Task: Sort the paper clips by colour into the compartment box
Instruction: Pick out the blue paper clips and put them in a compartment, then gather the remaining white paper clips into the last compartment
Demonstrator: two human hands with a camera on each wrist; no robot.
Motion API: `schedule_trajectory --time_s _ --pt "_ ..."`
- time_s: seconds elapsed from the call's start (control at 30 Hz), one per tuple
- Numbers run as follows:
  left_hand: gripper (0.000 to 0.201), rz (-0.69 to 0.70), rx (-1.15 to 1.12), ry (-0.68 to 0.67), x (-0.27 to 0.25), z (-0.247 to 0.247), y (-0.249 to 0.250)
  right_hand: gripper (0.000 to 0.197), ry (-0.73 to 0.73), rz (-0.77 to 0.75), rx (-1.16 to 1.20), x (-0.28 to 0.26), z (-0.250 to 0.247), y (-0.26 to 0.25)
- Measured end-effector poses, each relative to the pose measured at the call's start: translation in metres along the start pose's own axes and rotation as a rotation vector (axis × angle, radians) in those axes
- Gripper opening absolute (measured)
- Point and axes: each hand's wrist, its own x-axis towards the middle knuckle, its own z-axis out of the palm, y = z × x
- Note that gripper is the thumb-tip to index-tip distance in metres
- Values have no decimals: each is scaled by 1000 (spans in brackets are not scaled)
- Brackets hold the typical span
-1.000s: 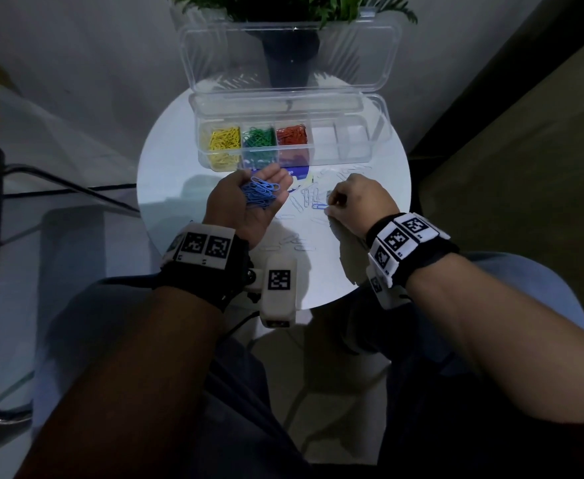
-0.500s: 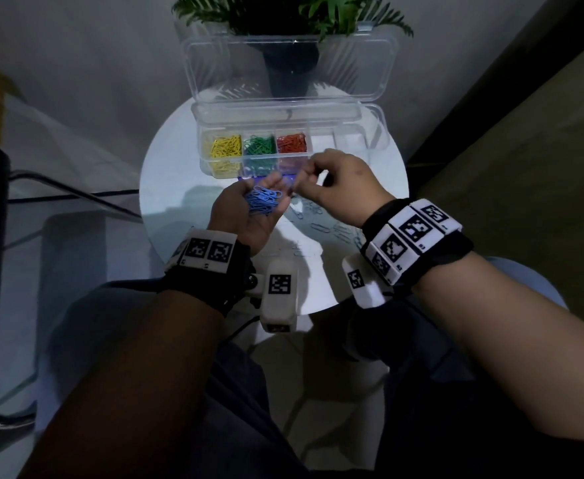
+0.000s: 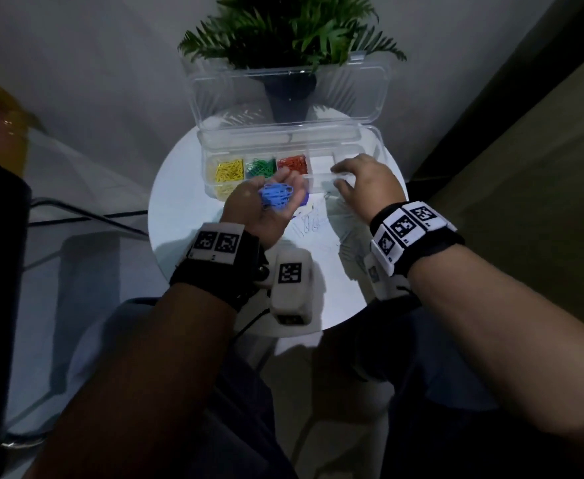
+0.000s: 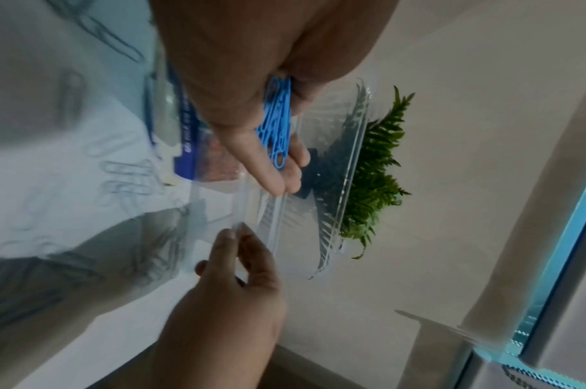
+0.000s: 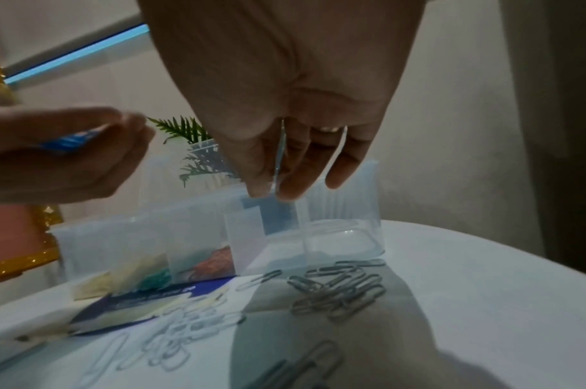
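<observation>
Clear plastic makes up the compartment box (image 3: 370, 157), which stands open on the round white bench (image 3: 180, 209) with its lid tilted back against a green potted plant (image 3: 283, 32). Along the box from its left end, yellow paper clips (image 3: 229, 171) fill the first compartment, green paper clips (image 3: 261, 166) the second and red paper clips (image 3: 292, 163) the third. Just in front of the red compartment the left hand (image 3: 266, 212) is cupped palm up, fingers curled round a bunch of blue paper clips (image 3: 276, 196). Right of it, the right hand (image 3: 366, 183) reaches over the box's fourth compartment, thumb and fingertips (image 5: 288, 189) pinched at its front wall; whether they hold a clip I cannot tell. Loose white paper clips (image 5: 338, 289) lie on the bench in front of the box.
</observation>
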Motion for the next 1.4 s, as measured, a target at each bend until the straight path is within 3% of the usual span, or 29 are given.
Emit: schedule_trajectory --time_s 0.1,0.33,0.43,0.5,0.67,0.73,0.83,0.9,1.0,1.1,1.17,1.3,1.4 --pt "45 59 51 27 18 27 5 20 36 17 82 4 3 1" --pt "46 204 534 13 74 70 -6 17 124 43 281 1 -1 19" --pt "54 266 858 -26 95 74 -17 16 133 56 303 -2 -3 26" --pt "45 372 1082 48 107 70 -22 18 130 55 314 -2 -4 28" --pt "42 455 1183 43 113 66 -24 18 133 24 360 -3 -9 29" --pt "39 489 1184 9 101 68 -24 18 187 -13 360 -7 -14 26" --pt "34 553 1221 5 78 67 -19 18 265 47 321 -12 -24 27" --pt "28 566 1205 20 55 58 -8 17 213 104 259 -17 -27 32" --pt "15 606 1156 50 19 22 13 21 6 168 148 -23 -20 42" --pt "17 721 1188 182 -7 -27 28 28 -125 229 78 -24 -8 45" --pt "20 715 1209 299 -11 -55 31 31 -148 238 50 -26 -3 44" --pt "18 632 1543 380 -4 -95 27 29 -236 136 -50 -35 11 35" --pt "26 598 1723 369 -5 -103 18 23 -248 86 80 -43 12 26"
